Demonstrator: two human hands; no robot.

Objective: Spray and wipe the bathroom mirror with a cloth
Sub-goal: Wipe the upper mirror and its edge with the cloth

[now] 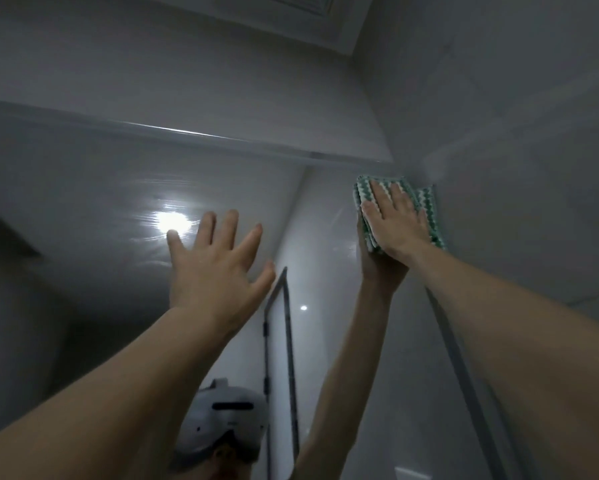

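The mirror (83, 209) fills the lower left and middle of the head view, and its top edge runs under the ceiling. A green and white zigzag cloth (429, 213), folded, lies flat against the mirror's top right corner. My right hand (396, 223) presses on it with straight fingers, and the arm's reflection rises to meet it from below. My left hand (218, 265) is raised in front of the glass with fingers spread and holds nothing. I cannot tell whether it touches the mirror. No spray bottle is in view.
A grey wall (516, 168) meets the mirror's right edge. The glass reflects a ceiling light (173, 221), a glass door frame (284, 323) and a person wearing a white headset (225, 420). A ceiling panel (311, 19) is at the top.
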